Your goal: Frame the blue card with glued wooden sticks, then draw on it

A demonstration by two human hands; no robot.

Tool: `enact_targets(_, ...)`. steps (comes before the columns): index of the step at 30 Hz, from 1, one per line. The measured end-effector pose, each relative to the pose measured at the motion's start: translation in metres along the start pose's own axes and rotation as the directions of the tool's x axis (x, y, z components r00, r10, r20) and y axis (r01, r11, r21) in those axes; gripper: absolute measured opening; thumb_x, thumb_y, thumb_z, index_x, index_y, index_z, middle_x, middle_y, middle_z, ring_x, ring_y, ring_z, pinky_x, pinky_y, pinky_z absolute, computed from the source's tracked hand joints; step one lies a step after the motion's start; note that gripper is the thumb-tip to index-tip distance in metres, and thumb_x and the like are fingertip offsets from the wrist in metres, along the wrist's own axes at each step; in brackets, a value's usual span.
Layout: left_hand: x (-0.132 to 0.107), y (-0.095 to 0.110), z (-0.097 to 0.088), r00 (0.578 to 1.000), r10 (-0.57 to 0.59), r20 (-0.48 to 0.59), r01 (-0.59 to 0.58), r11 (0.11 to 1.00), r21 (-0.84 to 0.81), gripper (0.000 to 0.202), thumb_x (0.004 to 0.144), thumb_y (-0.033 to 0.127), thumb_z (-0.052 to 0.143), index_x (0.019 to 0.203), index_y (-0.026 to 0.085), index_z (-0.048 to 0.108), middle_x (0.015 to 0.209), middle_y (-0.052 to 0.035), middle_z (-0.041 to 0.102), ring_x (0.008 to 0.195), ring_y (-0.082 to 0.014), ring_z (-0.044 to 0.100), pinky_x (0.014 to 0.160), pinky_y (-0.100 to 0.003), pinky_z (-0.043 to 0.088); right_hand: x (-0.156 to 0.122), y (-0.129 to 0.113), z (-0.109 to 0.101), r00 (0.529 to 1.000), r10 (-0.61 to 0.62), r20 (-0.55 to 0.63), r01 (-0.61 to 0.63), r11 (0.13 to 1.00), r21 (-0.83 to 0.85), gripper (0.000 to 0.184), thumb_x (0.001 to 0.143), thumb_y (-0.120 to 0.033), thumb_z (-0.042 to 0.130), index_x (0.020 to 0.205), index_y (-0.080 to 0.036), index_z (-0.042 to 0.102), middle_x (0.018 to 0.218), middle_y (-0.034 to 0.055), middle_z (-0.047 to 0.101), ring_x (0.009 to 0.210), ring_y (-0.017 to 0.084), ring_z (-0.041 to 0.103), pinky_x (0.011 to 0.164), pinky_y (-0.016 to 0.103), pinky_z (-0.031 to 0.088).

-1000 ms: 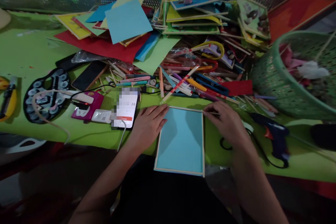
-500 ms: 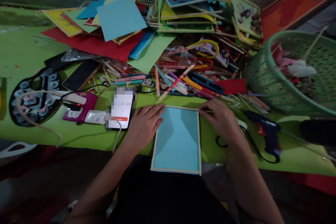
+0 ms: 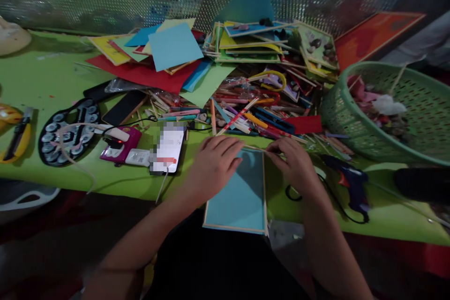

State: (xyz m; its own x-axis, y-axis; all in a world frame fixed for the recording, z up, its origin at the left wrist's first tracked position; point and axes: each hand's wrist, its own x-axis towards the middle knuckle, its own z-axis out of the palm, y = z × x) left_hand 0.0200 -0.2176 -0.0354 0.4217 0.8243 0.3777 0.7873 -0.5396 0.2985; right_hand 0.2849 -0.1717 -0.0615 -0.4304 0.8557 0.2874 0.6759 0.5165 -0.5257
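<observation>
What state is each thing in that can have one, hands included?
Left hand: palm down over the blue panel's upper left
Right hand: fingertips at its top right corner, grip unclear
Blue panel: framed with thin strips, front end past the table edge
Phone: screen lit
Pink socket block: red light on
Glue gun: lying down, unheld
Green basket: upright, uncovered, holding scraps
</observation>
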Motion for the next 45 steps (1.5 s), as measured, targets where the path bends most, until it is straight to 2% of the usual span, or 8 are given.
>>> enact_targets(6,0.045,0.027,0.018,0.977,0.095,0.190,-0.112,0.991,0.077,0.019,0.106,0.021,0.051,0.106,0.018,0.070,0.107,-0.0070,0.077,0.108,-0.0264,0.067,0.101,-0.046,0.044,0.000,-0.008,0.004,0.995,-0.101,-0.008,0.101,0.995,-0.017,0.013,0.092,-0.013,0.052,0.092,-0.024,0.059,0.090,0.0088,0.067,0.086,0.028,0.062,0.076,0.041,0.049)
enact_targets(14,0.049,0.022,0.032,0.972,0.080,0.223,-0.092,0.995,0.047,0.012,0.101,0.018,0.056,0.099,0.018,0.068,0.094,-0.0064,0.075,0.096,-0.0254,0.069,0.084,-0.039,0.045,-0.001,-0.008,0.006,0.990,-0.138,-0.001,0.137,0.985,-0.106,0.013,0.093,-0.013,0.053,0.094,-0.022,0.062,0.091,0.0106,0.068,0.088,0.030,0.062,0.077,0.041,0.050)
enact_targets(19,0.049,0.017,0.031,0.974,0.000,0.227,0.024,0.994,-0.103,0.015,0.101,0.017,0.054,0.096,0.018,0.069,0.096,-0.0069,0.074,0.095,-0.0251,0.070,0.085,-0.038,0.046,0.000,-0.007,0.004,0.990,-0.124,-0.060,0.122,0.992,-0.024,0.013,0.099,-0.019,0.053,0.096,-0.022,0.065,0.093,0.0091,0.071,0.089,0.028,0.065,0.080,0.040,0.051)
enact_targets(23,0.051,0.003,0.020,0.975,-0.131,0.177,0.168,0.963,-0.209,0.013,0.101,0.020,0.056,0.097,0.021,0.069,0.097,-0.0051,0.075,0.094,-0.0230,0.070,0.083,-0.033,0.047,0.007,-0.006,-0.012,0.973,0.064,-0.222,-0.048,0.996,0.077,0.019,0.105,-0.032,0.050,0.108,-0.023,0.067,0.104,0.0082,0.073,0.097,0.025,0.069,0.086,0.038,0.052)
enact_targets(27,0.053,-0.014,0.012,0.951,-0.270,0.153,0.300,0.925,-0.232,0.015,0.104,0.023,0.054,0.102,0.021,0.068,0.101,-0.0052,0.075,0.090,-0.0210,0.070,0.076,-0.029,0.047,0.037,-0.008,-0.021,0.986,0.148,-0.079,-0.160,0.970,-0.184,0.024,0.102,-0.030,0.052,0.116,-0.020,0.069,0.117,0.0127,0.074,0.113,0.031,0.067,0.097,0.044,0.051)
enact_targets(31,0.057,-0.023,0.015,0.918,-0.352,0.181,0.386,0.897,-0.217,0.011,0.101,0.020,0.059,0.098,0.022,0.069,0.102,-0.0065,0.076,0.095,-0.0243,0.071,0.078,-0.030,0.048,0.083,-0.014,-0.009,0.971,0.221,0.086,-0.168,0.896,-0.411,0.035,0.094,-0.020,0.056,0.127,-0.017,0.067,0.133,0.0165,0.069,0.125,0.034,0.062,0.103,0.046,0.048)
enact_targets(39,0.059,-0.033,0.025,0.869,-0.474,0.143,0.495,0.843,-0.210,0.015,0.101,0.016,0.055,0.102,0.021,0.069,0.107,-0.0109,0.076,0.103,-0.0284,0.071,0.085,-0.035,0.051,0.124,-0.007,0.022,0.952,0.254,0.169,-0.153,0.876,-0.457,0.015,0.090,-0.024,0.061,0.101,-0.019,0.069,0.104,0.0144,0.077,0.096,0.030,0.070,0.080,0.036,0.051)
enact_targets(45,0.061,-0.043,0.028,0.856,-0.515,0.057,0.503,0.801,-0.325,0.014,0.099,0.012,0.057,0.100,0.022,0.067,0.110,-0.0107,0.075,0.113,-0.0286,0.067,0.094,-0.037,0.049,0.118,0.009,-0.012,0.989,0.139,0.042,-0.116,0.929,-0.350,0.012,0.091,-0.028,0.055,0.093,-0.021,0.064,0.105,0.0170,0.071,0.106,0.034,0.063,0.096,0.046,0.048)
